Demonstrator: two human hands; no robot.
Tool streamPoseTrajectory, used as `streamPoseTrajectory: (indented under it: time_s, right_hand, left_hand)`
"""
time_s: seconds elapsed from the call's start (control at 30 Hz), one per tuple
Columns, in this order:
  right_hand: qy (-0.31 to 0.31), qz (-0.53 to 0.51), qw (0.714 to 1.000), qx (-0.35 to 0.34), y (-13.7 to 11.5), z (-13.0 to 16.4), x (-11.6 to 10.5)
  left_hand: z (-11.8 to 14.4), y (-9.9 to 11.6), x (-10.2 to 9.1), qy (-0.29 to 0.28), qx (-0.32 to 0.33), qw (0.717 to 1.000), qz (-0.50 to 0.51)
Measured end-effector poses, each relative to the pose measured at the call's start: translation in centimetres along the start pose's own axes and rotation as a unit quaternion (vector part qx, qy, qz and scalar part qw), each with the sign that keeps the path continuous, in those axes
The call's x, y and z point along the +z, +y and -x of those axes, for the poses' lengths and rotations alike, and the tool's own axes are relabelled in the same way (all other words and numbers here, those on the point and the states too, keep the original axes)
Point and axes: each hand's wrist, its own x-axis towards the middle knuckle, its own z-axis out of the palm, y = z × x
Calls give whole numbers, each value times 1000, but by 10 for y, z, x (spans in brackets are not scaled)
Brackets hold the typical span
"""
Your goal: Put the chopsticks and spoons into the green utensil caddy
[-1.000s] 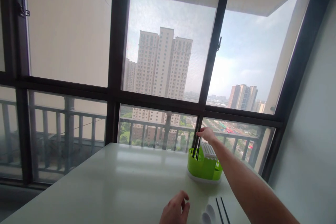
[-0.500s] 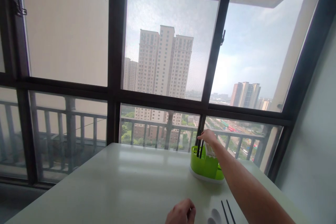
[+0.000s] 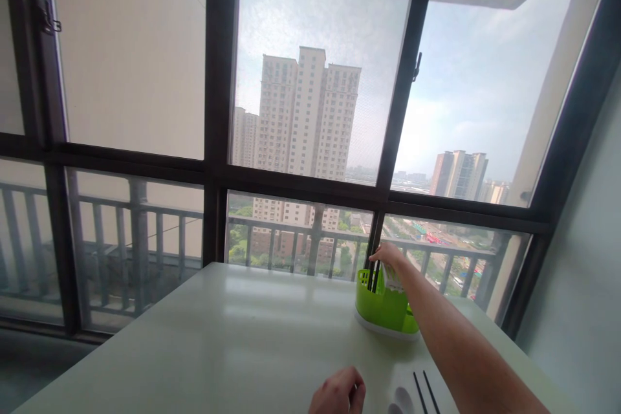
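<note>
- The black chopsticks (image 3: pixel 373 275) have sunk lower into the green holder (image 3: pixel 383 309) at the desk's (image 3: pixel 218 343) far end.
- Right hand (image 3: pixel 389 253) pinches their tops.
- Left hand (image 3: pixel 339 393) rests loosely curled, holding nothing, on the desk.

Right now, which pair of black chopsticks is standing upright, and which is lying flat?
The chopsticks under the right hand stand upright in the green holder. The other pair lies flat on the table, near the left hand.
</note>
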Motion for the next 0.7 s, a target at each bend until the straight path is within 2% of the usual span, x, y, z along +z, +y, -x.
streamPoseTrajectory:
  time_s: [0.13, 0.27, 0.37, 0.43, 0.5, 0.7]
  right_hand:
    - [18, 11, 1000, -19, 3, -2, -3]
    - [50, 19, 994, -99, 4, 1, -5]
    - [28, 29, 983, -180, 1, 3, -3]
    - [3, 47, 976, -211, -1, 3, 0]
    - [-7, 62, 975, -212, -4, 3, 1]
    - [7, 69, 986, -152, -6, 9, -2]
  left_hand:
    - [0, 1, 0, -1, -2, 1000, -2]
    - [0, 1, 0, -2, -2, 1000, -3]
    - [1, 2, 0, -1, -2, 1000, -2]
    - [1, 3, 0, 0, 0, 1000, -3]
    - [2, 3, 0, 0, 2, 1000, -3]
    - [2, 2, 0, 6, 7, 1000, 3]
